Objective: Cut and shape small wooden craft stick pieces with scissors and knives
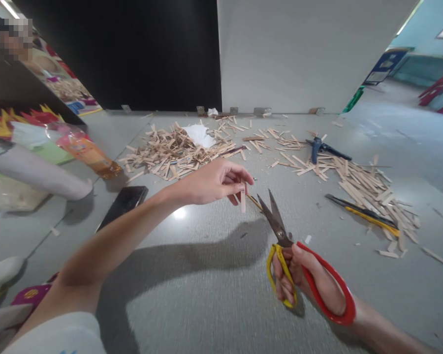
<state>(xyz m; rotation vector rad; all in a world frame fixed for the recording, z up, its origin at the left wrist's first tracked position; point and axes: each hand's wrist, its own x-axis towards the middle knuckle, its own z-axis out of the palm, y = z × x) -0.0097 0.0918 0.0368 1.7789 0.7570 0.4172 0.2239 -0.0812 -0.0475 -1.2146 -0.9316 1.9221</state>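
In the middle of the view, my left hand (221, 182) pinches a short, pale wooden strip (243, 200) that hangs down from the fingertips. A thin yellowish stick (255, 202) also extends from these fingers toward the scissors. My right hand (310, 275) is closed round the scissors (280, 236), with fingers in the yellow loop and the thumb through the red one. The scissor blades are parted and point up toward the left hand, near the end of the thin stick.
Wooden strips (162, 152) lie heaped beyond my hands with white paper (199, 135). At right are more strips (354, 182), a blue tool (317, 147) and a yellow-black cutter (369, 216). A dark phone (123, 204) and orange packet (90, 152) lie left; a person is at upper left.
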